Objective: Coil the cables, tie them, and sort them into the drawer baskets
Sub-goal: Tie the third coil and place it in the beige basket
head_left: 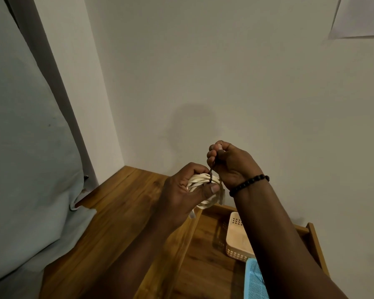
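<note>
A coiled white cable (200, 180) is held up in the air above the wooden top. My left hand (181, 192) grips the coil from the left, thumb pressed on its front. A dark tie (211, 174) wraps around the coil's strands. My right hand (229, 161), with a black bead bracelet at the wrist, pinches the tie's free end and holds it up above the coil. A short translucent strip hangs below the coil. Below my right arm, an open wooden drawer (312, 238) holds a peach basket (235, 238) and a light blue basket (255, 281).
A wooden top (117, 212) runs along the left of the drawer. A pale blue cloth (26, 169) hangs and bunches at the left, spilling onto the wood. White walls (246, 83) meet in a corner behind my hands. A sheet of paper (358, 16) is stuck up at upper right.
</note>
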The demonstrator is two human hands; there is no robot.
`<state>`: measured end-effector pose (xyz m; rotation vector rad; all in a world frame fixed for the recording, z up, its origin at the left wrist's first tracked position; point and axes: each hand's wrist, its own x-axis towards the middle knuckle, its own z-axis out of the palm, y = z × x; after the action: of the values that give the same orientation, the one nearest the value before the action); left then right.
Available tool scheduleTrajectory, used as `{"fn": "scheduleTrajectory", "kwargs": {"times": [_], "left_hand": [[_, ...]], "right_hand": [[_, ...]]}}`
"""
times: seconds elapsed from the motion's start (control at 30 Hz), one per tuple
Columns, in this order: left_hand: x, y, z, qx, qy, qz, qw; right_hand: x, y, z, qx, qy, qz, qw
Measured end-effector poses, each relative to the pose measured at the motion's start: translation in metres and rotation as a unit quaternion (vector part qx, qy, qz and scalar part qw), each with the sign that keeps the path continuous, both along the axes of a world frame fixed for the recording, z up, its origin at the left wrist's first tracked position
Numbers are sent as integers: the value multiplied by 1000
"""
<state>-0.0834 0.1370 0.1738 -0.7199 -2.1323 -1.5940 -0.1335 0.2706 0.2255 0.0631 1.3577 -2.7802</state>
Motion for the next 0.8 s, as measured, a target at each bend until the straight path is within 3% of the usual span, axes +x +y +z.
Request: {"fn": "scheduleTrajectory", "kwargs": {"times": [0.17,0.27,0.43,0.57,0.67,0.8], "left_hand": [[-9,-7,-7,1,-6,14,1000],[-16,-11,-17,30,-48,37,998],[-21,-10,-45,153,-162,92,971],[-22,-1,-66,164,-211,118,957],[-23,7,-82,140,-256,114,950],[-24,13,-108,125,-365,31,922]], "right_hand": [[-6,-7,-12,29,0,-1,1000],[-7,2,-25,203,40,-43,977],[15,22,-64,391,66,97,913],[38,13,-105,423,86,127,893],[46,10,-123,411,71,58,907],[47,27,-143,390,31,-33,920]]}}
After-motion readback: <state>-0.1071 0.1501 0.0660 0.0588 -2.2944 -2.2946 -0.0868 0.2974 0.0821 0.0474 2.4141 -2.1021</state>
